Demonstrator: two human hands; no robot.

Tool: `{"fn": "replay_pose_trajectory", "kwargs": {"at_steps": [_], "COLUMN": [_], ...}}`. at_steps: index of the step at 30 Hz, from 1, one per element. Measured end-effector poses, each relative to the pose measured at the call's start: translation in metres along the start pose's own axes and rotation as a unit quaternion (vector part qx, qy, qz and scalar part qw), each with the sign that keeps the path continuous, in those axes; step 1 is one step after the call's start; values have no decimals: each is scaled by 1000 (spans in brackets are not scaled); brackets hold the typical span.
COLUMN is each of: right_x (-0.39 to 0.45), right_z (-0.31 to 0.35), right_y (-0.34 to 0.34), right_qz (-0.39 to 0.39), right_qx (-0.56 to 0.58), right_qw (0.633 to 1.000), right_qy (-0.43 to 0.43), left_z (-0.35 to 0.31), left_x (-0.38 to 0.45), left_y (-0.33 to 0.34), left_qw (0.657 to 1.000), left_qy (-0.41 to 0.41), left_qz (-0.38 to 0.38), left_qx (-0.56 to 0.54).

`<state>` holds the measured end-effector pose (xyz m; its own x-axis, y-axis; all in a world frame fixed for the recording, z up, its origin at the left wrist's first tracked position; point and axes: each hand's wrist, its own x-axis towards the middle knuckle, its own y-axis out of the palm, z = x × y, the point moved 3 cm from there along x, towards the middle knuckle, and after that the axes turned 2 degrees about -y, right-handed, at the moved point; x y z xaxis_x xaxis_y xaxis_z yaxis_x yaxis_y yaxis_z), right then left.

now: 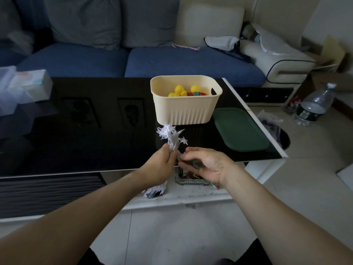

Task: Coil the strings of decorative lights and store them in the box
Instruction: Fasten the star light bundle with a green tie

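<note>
My left hand [162, 165] grips a coiled bundle of white star-shaped string lights [172, 135] above the table's front edge; stars stick out above the fist and more of the string [155, 191] hangs below it. My right hand [206, 165] is right beside it, fingers curled around a small dark part that seems to belong to the string; what it is cannot be made out. Behind them stands the cream box [183, 111] on the black table [86, 131], holding yellow ball lights [180, 90] with a coiled red wire.
A green lid [240, 131] lies flat right of the box. Translucent boxes [21, 88] sit at the table's left end. A glass ashtray [191, 177] rests on the lower shelf. A blue sofa [172, 60] lies behind; a water bottle [313, 106] and bin [284, 138] stand at right.
</note>
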<state>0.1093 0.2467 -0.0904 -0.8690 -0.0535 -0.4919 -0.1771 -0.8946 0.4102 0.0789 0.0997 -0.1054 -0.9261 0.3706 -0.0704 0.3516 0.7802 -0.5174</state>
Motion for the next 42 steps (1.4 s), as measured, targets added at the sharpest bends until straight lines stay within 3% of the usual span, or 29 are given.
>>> {"fn": "replay_pose_trajectory", "kwargs": {"at_steps": [12, 20, 32, 37, 42], "right_x": [15, 23, 25, 17, 22], "right_z": [-14, -19, -14, -15, -22], "right_y": [3, 13, 28, 37, 36], "right_qz": [-40, -18, 1, 68, 0], "right_qx": [-136, -215, -146, -192, -186], "right_qw": [989, 975, 988, 979, 982], "right_qy": [-33, -49, -40, -23, -19], "left_z": [4, 7, 15, 22, 22], "left_x": [1, 5, 4, 1, 2], "left_y": [4, 5, -9, -7, -6], "left_qw": [998, 990, 952, 975, 992], "left_qy": [-19, -50, -63, -70, -56], "left_qz": [41, 85, 113, 105, 83], "left_qx": [-32, -98, -277, -184, -70]}}
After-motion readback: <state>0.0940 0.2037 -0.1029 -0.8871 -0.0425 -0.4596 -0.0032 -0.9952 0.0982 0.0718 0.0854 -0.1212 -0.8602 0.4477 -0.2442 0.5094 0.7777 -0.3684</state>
